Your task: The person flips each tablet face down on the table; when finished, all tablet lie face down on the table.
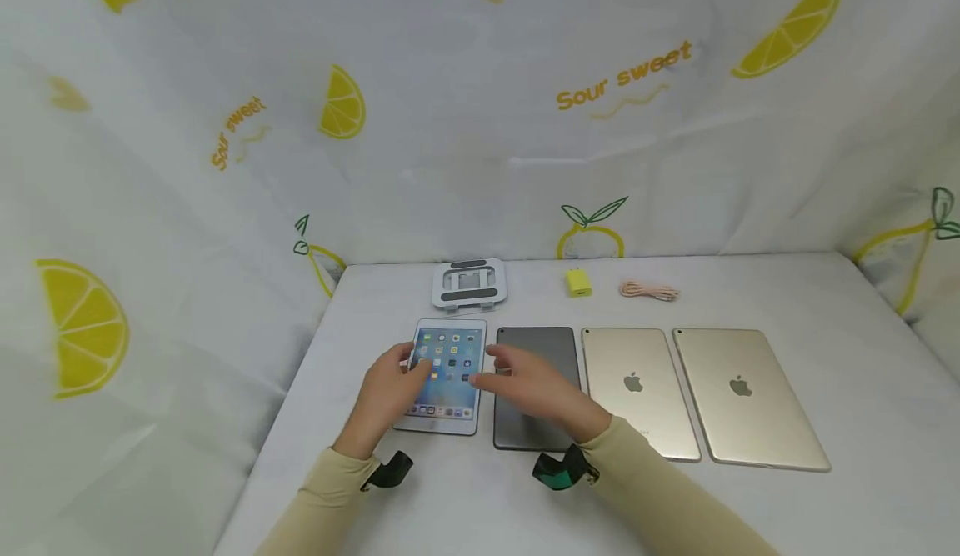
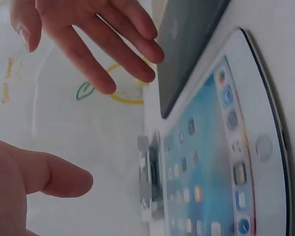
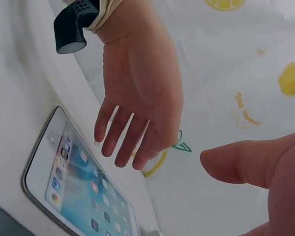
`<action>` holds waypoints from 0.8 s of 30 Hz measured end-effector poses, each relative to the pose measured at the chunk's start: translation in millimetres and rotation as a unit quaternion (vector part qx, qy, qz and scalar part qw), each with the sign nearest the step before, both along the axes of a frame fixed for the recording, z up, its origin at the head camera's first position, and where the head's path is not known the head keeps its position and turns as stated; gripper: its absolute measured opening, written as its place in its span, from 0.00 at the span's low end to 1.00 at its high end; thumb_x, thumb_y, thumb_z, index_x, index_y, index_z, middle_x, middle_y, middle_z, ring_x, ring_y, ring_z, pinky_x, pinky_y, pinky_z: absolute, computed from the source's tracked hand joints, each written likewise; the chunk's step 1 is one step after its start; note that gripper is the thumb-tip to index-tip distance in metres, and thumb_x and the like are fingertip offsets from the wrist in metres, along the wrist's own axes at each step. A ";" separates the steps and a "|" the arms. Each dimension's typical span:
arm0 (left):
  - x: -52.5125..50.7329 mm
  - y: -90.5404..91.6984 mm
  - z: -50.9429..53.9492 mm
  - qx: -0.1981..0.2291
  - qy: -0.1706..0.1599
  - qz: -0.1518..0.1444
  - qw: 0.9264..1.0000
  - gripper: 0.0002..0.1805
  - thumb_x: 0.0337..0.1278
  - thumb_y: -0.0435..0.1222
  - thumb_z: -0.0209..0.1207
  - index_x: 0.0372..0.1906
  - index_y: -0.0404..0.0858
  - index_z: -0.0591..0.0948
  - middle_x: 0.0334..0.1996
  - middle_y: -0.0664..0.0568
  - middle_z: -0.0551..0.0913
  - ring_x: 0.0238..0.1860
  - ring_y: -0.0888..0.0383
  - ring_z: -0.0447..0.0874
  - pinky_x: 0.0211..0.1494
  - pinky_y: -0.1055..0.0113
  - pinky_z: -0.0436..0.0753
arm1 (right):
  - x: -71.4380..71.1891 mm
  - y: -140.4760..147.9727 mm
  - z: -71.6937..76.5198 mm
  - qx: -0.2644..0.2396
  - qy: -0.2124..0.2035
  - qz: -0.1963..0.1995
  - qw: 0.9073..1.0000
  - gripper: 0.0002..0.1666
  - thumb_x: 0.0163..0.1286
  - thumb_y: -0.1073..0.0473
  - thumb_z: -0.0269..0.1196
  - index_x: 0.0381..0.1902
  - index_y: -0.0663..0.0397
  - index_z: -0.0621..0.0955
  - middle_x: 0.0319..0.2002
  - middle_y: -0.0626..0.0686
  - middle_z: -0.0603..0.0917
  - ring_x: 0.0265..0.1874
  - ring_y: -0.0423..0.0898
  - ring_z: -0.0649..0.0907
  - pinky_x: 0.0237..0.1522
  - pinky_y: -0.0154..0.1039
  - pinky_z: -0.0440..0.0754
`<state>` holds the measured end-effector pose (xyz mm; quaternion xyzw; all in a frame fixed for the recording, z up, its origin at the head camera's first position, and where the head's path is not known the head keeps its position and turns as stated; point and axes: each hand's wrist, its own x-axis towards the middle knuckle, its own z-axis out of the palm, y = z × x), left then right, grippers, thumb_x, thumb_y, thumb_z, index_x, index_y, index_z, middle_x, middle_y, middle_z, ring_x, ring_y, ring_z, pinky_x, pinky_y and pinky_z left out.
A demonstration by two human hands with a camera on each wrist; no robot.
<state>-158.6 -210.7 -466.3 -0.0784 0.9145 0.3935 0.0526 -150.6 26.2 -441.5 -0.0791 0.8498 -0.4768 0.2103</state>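
Note:
A white tablet lies face up on the table, its screen lit with rows of app icons. My left hand is at its left side and my right hand at its right, the latter partly over a dark grey tablet. Both wrist views show the hands raised above the lit tablet with nothing in them. In the left wrist view, the right hand's fingers are spread and nearly straight. The left hand looks similarly relaxed in the right wrist view.
Two gold tablets lie face down to the right of the dark one. Behind the lit tablet is a folded white stand. A yellow charger plug and a coiled pink cable lie near the back edge.

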 end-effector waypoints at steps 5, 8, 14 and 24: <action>1.0 -19.9 -5.8 -0.006 -0.046 0.017 0.999 0.37 0.75 0.47 0.57 0.78 0.28 0.70 0.76 0.28 0.73 0.77 0.29 0.71 0.75 0.32 0.74 | -6.8 -34.1 -8.5 0.015 -0.023 0.004 1.000 0.51 0.74 0.37 0.66 0.83 0.60 0.65 0.79 0.66 0.72 0.78 0.66 0.73 0.74 0.70 0.74; 3.4 -24.7 -8.3 -0.003 -0.049 0.015 0.999 0.36 0.74 0.46 0.57 0.77 0.29 0.72 0.75 0.29 0.75 0.76 0.30 0.73 0.75 0.32 0.75 | -8.2 -47.1 -11.7 0.016 -0.018 0.007 1.000 0.54 0.74 0.38 0.67 0.83 0.65 0.63 0.80 0.68 0.70 0.78 0.68 0.73 0.75 0.70 0.73; 6.0 -22.9 -9.7 0.032 -0.045 0.007 0.998 0.33 0.75 0.45 0.57 0.75 0.29 0.75 0.72 0.32 0.78 0.73 0.34 0.77 0.74 0.36 0.78 | -6.1 -51.6 -11.6 0.012 -0.015 0.000 1.000 0.52 0.75 0.41 0.66 0.82 0.68 0.63 0.78 0.71 0.71 0.77 0.69 0.73 0.74 0.71 0.74; -1.9 -26.4 -6.9 0.091 -0.061 0.005 0.994 0.34 0.77 0.46 0.56 0.76 0.27 0.73 0.74 0.32 0.76 0.77 0.33 0.74 0.77 0.34 0.74 | -8.7 -49.8 -11.9 -0.007 -0.018 0.009 1.000 0.52 0.75 0.42 0.66 0.83 0.68 0.62 0.79 0.70 0.70 0.77 0.69 0.73 0.75 0.71 0.73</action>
